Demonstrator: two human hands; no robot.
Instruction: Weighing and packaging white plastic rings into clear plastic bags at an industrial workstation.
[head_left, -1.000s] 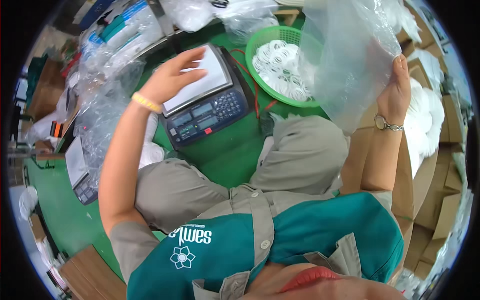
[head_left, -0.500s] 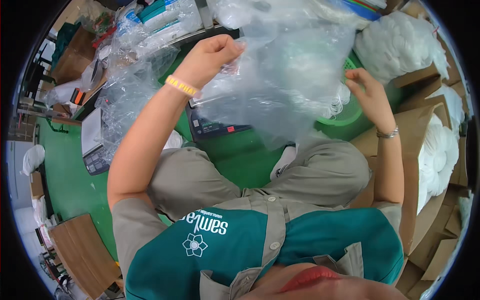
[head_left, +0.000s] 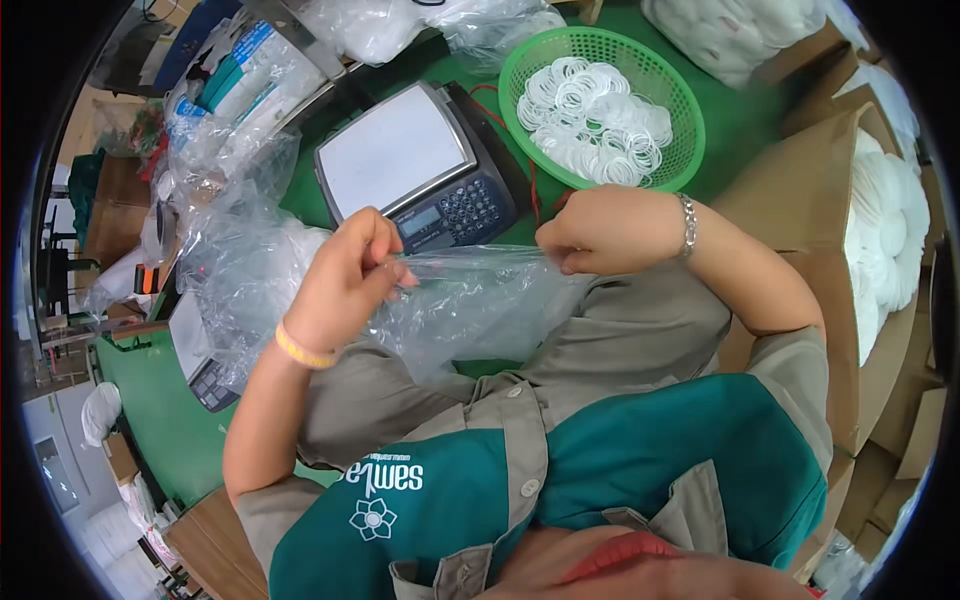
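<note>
A clear plastic bag (head_left: 480,300) is stretched between my two hands above my lap. At its left end my left hand (head_left: 352,272) pinches the top edge, thumb against fingers. The other end is gripped by my right hand (head_left: 610,232), whose fingertips are turned down and partly hidden. Just beyond the bag stands a digital weighing scale (head_left: 400,150) with a bare white pan and a dark keypad facing me. To its right, a green mesh basket (head_left: 690,150) holds many white rings (head_left: 595,120), some in loose bunches.
Crumpled clear plastic bags (head_left: 235,270) heap up at my left, by a second scale (head_left: 205,365). An open cardboard box (head_left: 800,300) of white bundles (head_left: 880,240) stands close on my right. A full white sack (head_left: 735,35) lies at the far right. A red cord (head_left: 533,180) runs beside the basket.
The bag has come down and nearer to me, uncovering the scale and basket. My right hand, apart from the bag before, now grips its edge. My left hand has lowered with it.
</note>
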